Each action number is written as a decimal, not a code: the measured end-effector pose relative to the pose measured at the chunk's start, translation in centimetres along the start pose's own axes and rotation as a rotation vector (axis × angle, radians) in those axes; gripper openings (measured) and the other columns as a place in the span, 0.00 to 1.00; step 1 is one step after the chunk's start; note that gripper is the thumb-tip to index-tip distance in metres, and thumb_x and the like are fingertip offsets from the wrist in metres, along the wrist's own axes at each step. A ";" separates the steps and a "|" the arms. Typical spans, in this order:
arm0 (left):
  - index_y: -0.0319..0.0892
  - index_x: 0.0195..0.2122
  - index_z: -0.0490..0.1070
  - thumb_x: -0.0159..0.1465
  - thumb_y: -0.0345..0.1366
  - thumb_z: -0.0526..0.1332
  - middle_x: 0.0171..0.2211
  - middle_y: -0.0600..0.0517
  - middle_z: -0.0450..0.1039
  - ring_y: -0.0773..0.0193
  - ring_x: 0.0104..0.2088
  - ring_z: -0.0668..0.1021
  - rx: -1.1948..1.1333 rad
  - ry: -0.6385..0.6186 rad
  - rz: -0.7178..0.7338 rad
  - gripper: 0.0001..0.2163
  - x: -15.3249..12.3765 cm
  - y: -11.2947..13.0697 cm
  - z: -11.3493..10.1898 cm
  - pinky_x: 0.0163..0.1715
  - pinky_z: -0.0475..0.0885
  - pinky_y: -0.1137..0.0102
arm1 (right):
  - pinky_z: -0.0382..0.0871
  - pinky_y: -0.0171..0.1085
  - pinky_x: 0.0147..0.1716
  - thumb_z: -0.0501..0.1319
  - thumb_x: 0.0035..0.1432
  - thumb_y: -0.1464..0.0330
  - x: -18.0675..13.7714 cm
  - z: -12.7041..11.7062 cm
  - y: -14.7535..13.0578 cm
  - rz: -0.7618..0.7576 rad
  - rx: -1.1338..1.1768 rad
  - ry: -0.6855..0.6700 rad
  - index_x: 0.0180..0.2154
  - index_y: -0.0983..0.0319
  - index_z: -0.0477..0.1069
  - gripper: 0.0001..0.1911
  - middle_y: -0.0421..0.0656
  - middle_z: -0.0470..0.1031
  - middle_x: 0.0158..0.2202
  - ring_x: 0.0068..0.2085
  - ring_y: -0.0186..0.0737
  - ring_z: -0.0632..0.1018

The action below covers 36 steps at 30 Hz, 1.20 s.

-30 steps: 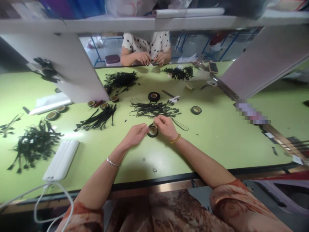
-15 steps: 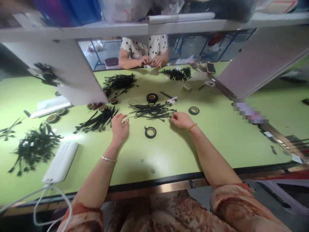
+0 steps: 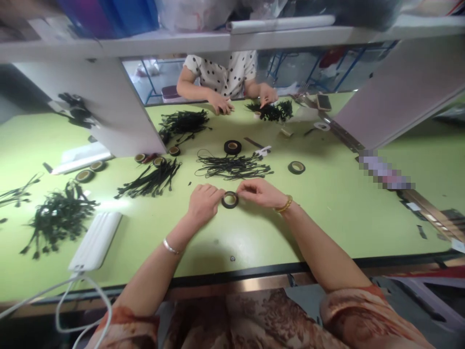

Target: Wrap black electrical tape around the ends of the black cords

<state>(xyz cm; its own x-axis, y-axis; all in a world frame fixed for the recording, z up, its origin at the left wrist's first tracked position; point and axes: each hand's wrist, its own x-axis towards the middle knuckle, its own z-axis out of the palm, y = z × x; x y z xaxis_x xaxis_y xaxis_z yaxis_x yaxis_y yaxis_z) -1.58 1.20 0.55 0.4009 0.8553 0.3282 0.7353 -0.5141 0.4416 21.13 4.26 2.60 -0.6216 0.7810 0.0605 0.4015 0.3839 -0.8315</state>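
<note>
**Pinched From Both Sides**

Left hand (image 3: 204, 203) and right hand (image 3: 263, 192) pinch opposite edges of a black ring-shaped tape roll (image 3: 230, 206), frame centre, against a glossy pale-green tabletop (image 3: 269, 242). Slim black cords (image 3: 232, 166) lie just beyond; a white shelf (image 3: 203, 42) spans the upper frame, a polka-dot-clad person (image 3: 225, 77) below it.

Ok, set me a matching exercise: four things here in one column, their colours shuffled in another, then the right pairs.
Things
1. Tape roll between the left hand and the right hand
2. Left-wrist bracelet
3. Right-wrist bracelet
4. Tabletop

Colours
A. Gold
B. Green
C. Black
D. Silver

Pairs: 1-C, 2-D, 3-A, 4-B
</note>
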 end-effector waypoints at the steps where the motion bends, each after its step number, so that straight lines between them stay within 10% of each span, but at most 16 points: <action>1: 0.45 0.34 0.77 0.61 0.31 0.56 0.29 0.46 0.76 0.56 0.35 0.74 -0.064 -0.009 -0.079 0.09 0.0 -0.3 0.1 0.39 0.66 0.63 | 0.63 0.36 0.30 0.58 0.59 0.66 0.0 0.1 0.1 -0.004 -0.104 0.093 0.32 0.63 0.73 0.08 0.42 0.74 0.27 0.27 0.36 0.70; 5: 0.43 0.28 0.72 0.64 0.38 0.57 0.21 0.52 0.71 0.64 0.23 0.68 -0.541 0.128 -0.517 0.09 0.2 -1.5 0.1 0.26 0.61 0.70 | 0.66 0.43 0.40 0.55 0.61 0.69 0.2 1.6 -0.2 -0.072 -0.423 0.528 0.35 0.63 0.75 0.10 0.50 0.78 0.37 0.39 0.45 0.74; 12: 0.40 0.30 0.70 0.59 0.40 0.63 0.25 0.54 0.69 0.72 0.24 0.70 -1.035 0.173 -0.732 0.09 0.6 -3.1 0.9 0.22 0.62 0.77 | 0.60 0.39 0.29 0.63 0.58 0.61 0.9 5.8 -1.0 0.082 -0.672 0.102 0.33 0.62 0.74 0.10 0.49 0.77 0.35 0.33 0.43 0.74; 21: 0.36 0.37 0.75 0.53 0.30 0.67 0.27 0.53 0.72 0.75 0.22 0.69 -1.283 0.123 -0.781 0.10 0.8 -2.3 1.2 0.23 0.61 0.77 | 0.60 0.33 0.26 0.59 0.58 0.65 0.8 4.9 -0.6 0.023 0.055 0.248 0.33 0.62 0.70 0.06 0.38 0.71 0.26 0.25 0.33 0.67; 36: 0.35 0.32 0.73 0.52 0.42 0.71 0.23 0.54 0.73 0.75 0.21 0.70 -1.283 0.134 -0.698 0.15 0.7 -1.3 1.2 0.24 0.66 0.77 | 0.58 0.34 0.27 0.58 0.58 0.63 1.0 5.1 -0.8 0.040 -0.024 0.322 0.28 0.62 0.68 0.09 0.39 0.69 0.25 0.25 0.33 0.65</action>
<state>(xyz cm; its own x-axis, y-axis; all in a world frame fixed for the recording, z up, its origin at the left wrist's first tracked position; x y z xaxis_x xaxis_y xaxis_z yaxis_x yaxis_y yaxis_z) -1.60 2.50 -0.74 0.0699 0.9736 -0.2171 -0.2539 0.2278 0.9400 16.71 2.21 0.54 -0.3618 0.9100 0.2023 0.4395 0.3579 -0.8239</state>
